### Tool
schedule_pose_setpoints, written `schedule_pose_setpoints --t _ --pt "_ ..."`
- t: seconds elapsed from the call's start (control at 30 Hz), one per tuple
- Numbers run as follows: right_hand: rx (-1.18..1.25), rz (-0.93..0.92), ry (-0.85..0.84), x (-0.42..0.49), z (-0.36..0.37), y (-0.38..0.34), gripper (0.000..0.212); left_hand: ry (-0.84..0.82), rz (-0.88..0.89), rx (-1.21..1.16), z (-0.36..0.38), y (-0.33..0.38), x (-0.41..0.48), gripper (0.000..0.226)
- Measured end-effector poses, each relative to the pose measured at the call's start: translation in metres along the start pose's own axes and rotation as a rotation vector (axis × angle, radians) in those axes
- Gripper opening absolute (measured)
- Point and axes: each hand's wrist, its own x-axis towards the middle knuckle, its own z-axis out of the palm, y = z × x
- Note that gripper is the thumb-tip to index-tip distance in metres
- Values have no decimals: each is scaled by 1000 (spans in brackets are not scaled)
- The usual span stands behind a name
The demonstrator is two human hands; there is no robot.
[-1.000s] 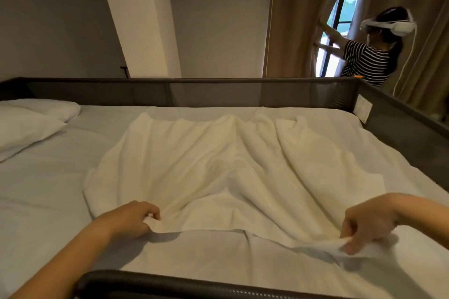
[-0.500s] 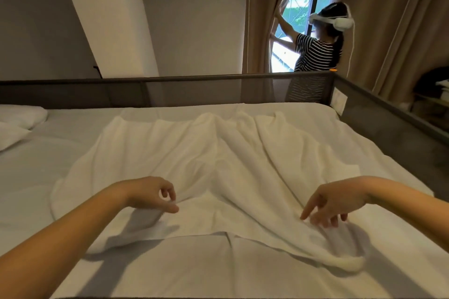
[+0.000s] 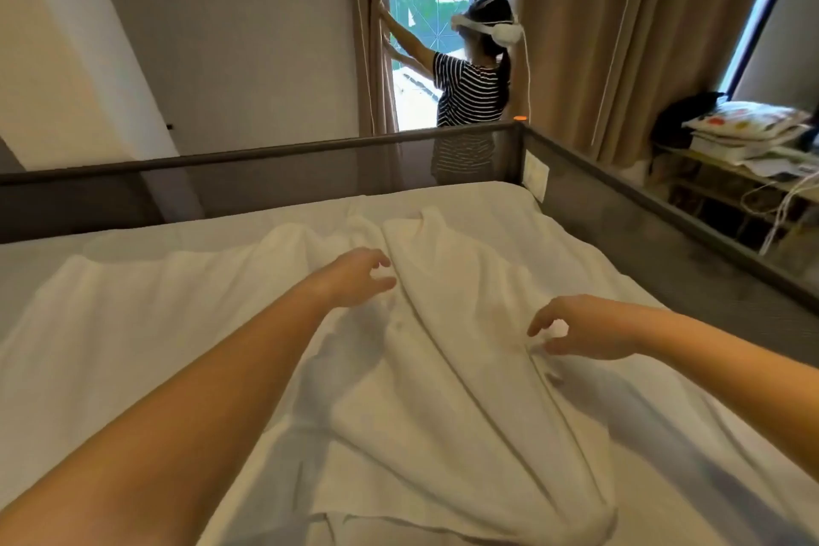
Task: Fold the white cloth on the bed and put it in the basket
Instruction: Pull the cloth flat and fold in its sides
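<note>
1. We've got the white cloth (image 3: 443, 390) spread over the bed (image 3: 709, 457), rumpled w/ long ridges running toward the far rail (image 3: 266, 155); no fold shows yet.
2. Our left hand (image 3: 354, 275) reaches out over the middle of the cloth; fingers (image 3: 381, 259) loosely curled & apart, holding nothing that we can see.
3. Our right hand (image 3: 585, 328) hovers low by a ridge on the right side; fingers (image 3: 538, 324) spread, thumb near the fabric; can't tell if it's touching; no grip.
4. Basket: not in view, so we can't say where it stands.
5. Progress, as we judge it: early; cloth laid out only; left to do = smooth it, fold it, carry it to the basket.
6. Another person (image 3: 469, 89) stands by the window curtain (image 3: 376, 35) past the bed; nothing to do w/ our cloth.
</note>
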Motion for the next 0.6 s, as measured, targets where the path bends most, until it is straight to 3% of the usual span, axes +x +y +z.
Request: schedule_pose_setpoints --t 0.1,0.4,0.6 --pt "26 -1 9 13 0 10 36 33 -16 -57 11 13 53 53" --pt "118 36 -30 43 21 25 49 129 -7 84 34 35 178 51" --pt "217 56 -35 48 24 36 54 178 -34 -18 58 49 226 51"
